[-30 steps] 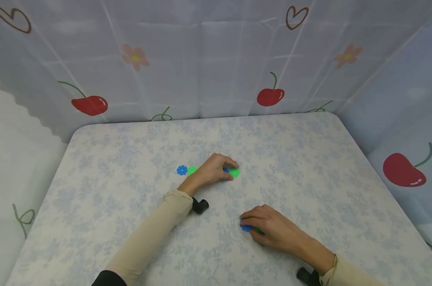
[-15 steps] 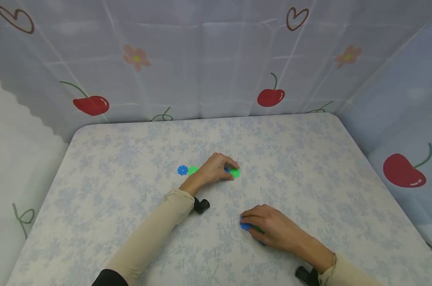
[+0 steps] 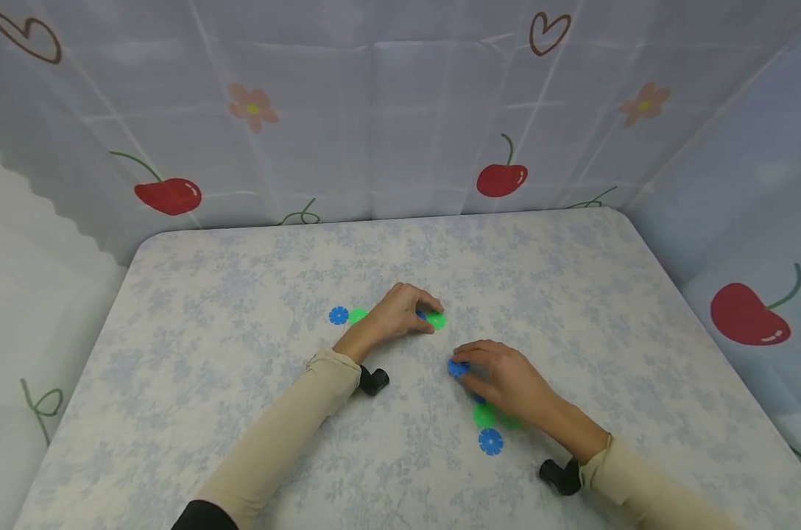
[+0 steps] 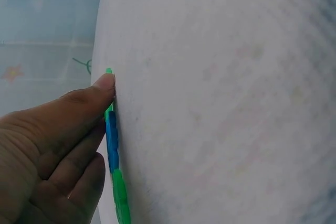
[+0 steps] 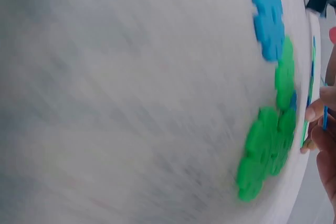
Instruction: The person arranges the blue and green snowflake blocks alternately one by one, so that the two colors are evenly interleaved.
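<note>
Blue snowflake disc [image 3: 458,368] is pinched in the right hand [image 3: 509,379], lifted off the table [image 3: 540,272]. Left hand [image 3: 397,313] has got a green snowflake disc [image 3: 436,322] gripped, right-edge end of a blue-and-green row [image 3: 338,315], closer to the far edge. More discs [image 3: 490,442] are lying nearer the front edge.

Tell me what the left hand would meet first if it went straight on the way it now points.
Beyond the green disc it holds, the left hand seems to have a free way across the tabletop; the right hand appears off that line, nearer the person, though depth is hard to judge.
</note>
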`<state>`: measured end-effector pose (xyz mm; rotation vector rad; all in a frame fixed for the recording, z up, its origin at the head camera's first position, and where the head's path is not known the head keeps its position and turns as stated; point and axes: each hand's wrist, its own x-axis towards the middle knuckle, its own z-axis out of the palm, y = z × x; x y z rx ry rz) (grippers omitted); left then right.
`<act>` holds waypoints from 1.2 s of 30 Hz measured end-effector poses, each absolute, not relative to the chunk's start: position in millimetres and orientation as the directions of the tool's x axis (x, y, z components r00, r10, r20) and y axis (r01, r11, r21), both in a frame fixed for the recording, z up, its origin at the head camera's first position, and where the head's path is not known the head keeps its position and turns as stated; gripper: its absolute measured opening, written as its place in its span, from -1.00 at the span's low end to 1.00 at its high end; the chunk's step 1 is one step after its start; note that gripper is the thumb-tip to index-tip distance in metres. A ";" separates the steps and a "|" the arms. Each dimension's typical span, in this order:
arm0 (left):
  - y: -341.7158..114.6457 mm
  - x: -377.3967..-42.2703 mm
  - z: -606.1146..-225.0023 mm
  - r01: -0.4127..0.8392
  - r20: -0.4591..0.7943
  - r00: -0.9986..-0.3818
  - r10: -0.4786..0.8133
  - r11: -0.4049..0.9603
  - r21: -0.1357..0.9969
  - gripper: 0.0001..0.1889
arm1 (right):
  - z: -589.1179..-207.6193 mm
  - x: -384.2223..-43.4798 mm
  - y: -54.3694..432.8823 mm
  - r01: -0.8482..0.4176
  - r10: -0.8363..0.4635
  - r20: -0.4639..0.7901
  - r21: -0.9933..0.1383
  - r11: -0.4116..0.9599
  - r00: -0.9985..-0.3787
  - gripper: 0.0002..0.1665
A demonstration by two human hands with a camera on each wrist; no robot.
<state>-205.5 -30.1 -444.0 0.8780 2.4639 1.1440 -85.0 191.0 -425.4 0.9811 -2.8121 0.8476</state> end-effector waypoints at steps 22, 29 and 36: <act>-29.9 -206.0 -446.7 0.409 -0.007 -0.776 0.630 0.512 0.756 -0.64 | -432.0 -126.0 184.7 -0.446 -0.451 0.141 -0.561 0.697 -0.881 -0.67; -29.5 -206.4 -445.0 0.410 -0.004 -0.776 0.631 0.510 0.756 -0.65 | -434.5 -137.5 186.0 -0.421 -0.428 0.130 -0.569 0.706 -0.894 -0.69; -28.6 -206.2 -444.9 0.415 -0.005 -0.773 0.634 0.511 0.753 -0.65 | -435.4 -149.2 185.9 -0.415 -0.416 0.125 -0.534 0.737 -0.901 -0.68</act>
